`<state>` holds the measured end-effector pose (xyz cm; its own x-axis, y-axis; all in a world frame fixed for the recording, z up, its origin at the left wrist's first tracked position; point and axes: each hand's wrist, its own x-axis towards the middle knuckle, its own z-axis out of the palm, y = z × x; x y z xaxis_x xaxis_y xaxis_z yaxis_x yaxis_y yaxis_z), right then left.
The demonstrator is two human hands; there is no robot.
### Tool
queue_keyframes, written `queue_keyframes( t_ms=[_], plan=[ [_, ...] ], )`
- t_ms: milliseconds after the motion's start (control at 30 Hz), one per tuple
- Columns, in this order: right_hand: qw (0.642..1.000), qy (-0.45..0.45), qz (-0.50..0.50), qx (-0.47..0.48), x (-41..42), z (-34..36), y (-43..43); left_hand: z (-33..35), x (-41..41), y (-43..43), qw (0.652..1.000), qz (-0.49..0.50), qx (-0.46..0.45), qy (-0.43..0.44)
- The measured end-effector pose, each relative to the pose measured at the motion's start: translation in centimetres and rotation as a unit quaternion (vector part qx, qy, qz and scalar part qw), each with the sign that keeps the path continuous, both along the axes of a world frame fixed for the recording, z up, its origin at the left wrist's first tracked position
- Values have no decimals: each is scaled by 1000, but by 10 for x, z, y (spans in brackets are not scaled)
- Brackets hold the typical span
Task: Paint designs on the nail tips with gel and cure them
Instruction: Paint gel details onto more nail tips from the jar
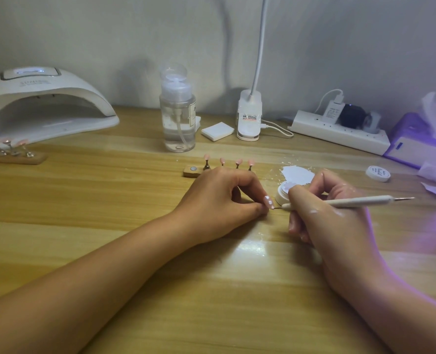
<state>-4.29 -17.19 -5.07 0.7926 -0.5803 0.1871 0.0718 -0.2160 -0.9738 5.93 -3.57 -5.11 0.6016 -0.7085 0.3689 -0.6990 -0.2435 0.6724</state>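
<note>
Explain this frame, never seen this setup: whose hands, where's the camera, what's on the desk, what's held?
No robot here: a person's two bare hands, filmed by one wide-angle camera worn on the head, looking down at a wooden table. The left hand pinches a pink nail tip bearing white dots. The right hand holds a dotting pen, its fine point at that tip. Beside it sits an open gel pot. Behind the hands a stand carries four more tips; another stand sits before the white curing lamp, far left. At the back: pump bottle, power strip.
</note>
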Motion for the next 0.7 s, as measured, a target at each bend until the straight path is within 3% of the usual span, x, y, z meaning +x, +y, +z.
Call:
queue_keyframes(
  t_ms=[700],
  plan=[
    [999,-32,4,31,0,3,2,-1,1,0,1000,-19,-6,4]
  ],
)
